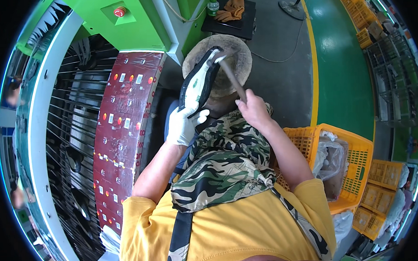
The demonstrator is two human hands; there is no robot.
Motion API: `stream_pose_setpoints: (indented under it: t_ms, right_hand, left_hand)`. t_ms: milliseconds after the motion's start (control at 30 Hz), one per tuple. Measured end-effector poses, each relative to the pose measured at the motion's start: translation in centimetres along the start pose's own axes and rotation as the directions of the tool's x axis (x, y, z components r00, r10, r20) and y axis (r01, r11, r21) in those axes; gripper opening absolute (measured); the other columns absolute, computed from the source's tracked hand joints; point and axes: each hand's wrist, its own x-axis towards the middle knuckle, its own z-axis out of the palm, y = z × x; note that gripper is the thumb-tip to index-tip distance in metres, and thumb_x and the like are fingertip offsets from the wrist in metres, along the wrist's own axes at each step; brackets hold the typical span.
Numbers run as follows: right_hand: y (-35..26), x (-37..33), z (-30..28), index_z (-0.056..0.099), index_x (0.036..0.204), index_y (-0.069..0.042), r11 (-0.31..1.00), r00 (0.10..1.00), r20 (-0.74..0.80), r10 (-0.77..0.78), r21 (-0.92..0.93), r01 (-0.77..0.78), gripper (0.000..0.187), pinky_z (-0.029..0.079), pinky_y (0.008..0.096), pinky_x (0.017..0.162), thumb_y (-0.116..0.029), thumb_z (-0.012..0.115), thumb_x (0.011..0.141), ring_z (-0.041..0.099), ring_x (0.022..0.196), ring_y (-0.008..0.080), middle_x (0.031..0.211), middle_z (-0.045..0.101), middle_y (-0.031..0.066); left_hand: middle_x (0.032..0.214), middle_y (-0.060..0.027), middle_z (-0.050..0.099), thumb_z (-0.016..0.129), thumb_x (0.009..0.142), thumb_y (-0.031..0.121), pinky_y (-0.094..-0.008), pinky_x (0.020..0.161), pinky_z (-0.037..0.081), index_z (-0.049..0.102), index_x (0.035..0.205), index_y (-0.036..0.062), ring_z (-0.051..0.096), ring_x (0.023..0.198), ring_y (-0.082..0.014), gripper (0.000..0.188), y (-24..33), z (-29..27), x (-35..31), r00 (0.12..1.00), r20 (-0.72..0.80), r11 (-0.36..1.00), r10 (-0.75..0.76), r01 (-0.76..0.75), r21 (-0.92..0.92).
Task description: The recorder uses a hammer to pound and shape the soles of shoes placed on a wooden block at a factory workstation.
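My left hand (181,126), in a white glove, grips the near end of a black shoe upper (199,82) with its pale underside facing up. Its far end rests on or just over a round wooden block (242,67); the contact cannot be made out. My bare right hand (255,109) is closed round the handle of a hammer (233,79). The hammer's head, blurred by motion, is at the far end of the shoe upper, touching it or very close above.
A low black stand (210,25) beyond the block carries orange gloves (232,9) and a green-capped bottle (212,7). At left, a red-brown covered ledge (121,110) borders a rack of rods holding shoes. Yellow crates (364,148) stand at right. A cable (280,61) crosses the floor.
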Motion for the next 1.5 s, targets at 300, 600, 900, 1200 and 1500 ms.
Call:
stream_pose_setpoints:
  t_ms: [300,600,900,1200,1500]
  right_hand:
    - [1.6,-0.3,2.1,0.051,0.094,0.000,0.995,0.999,0.031,0.031,-0.095,-0.028,0.032,0.051,0.0455,0.066,-0.024,0.071,0.095,0.064,0.069,0.0421,0.076,0.064,0.0233]
    - [4.9,-0.4,2.9,0.055,0.096,0.002,0.975,0.979,0.079,0.187,0.106,-0.194,0.036,0.050,0.0534,0.077,-0.031,0.070,0.094,0.066,0.086,0.0481,0.086,0.067,0.0283]
    - [9.3,-1.1,6.8,0.051,0.099,-0.007,0.651,0.835,0.296,0.464,0.525,-0.548,0.018,0.037,0.0276,0.035,-0.016,0.067,0.098,0.049,0.043,0.0114,0.066,0.051,0.0008]
    - [9.5,-1.1,5.7,0.047,0.092,-0.010,0.600,0.795,0.373,0.478,0.522,-0.606,0.021,0.031,0.0276,0.032,-0.019,0.065,0.099,0.044,0.037,0.0120,0.063,0.047,0.0000]
    - [8.9,0.3,5.1,0.047,0.096,-0.009,0.641,0.802,0.337,0.493,0.483,-0.596,0.021,0.032,0.0271,0.032,-0.018,0.066,0.099,0.044,0.038,0.0117,0.065,0.046,0.0006]
  left_hand:
    - [0.119,-0.0205,0.068,0.059,0.096,0.010,-0.0381,0.077,0.060,0.057,0.132,-0.0015,0.072,0.094,-0.0329,0.037,-0.1,-0.3,0.8,0.998,0.053,1.000,-0.017,0.017,-0.001]
    - [0.137,-0.0324,0.059,0.059,0.101,0.033,-0.0479,0.087,0.062,0.047,0.148,-0.0020,0.069,0.109,-0.0462,0.060,1.6,-2.7,3.5,0.922,0.367,0.958,-0.120,0.204,-0.201]
    - [0.145,-0.0363,0.046,0.053,0.093,0.004,-0.0505,0.104,0.056,0.032,0.150,-0.0106,0.051,0.133,-0.0512,0.062,0.8,-5.8,6.1,0.938,0.346,0.816,-0.016,0.212,-0.537]
    - [0.140,-0.0331,0.055,0.057,0.093,0.009,-0.0355,0.084,0.062,0.042,0.150,-0.0045,0.069,0.108,-0.0326,0.061,1.3,-10.2,-4.3,0.962,0.267,0.855,0.058,0.091,-0.511]
    - [0.139,-0.0358,0.054,0.053,0.101,0.011,-0.0331,0.085,0.063,0.038,0.152,-0.0033,0.070,0.104,-0.0327,0.054,9.6,-13.1,-8.7,0.844,-0.287,0.613,0.453,-0.529,-0.587]
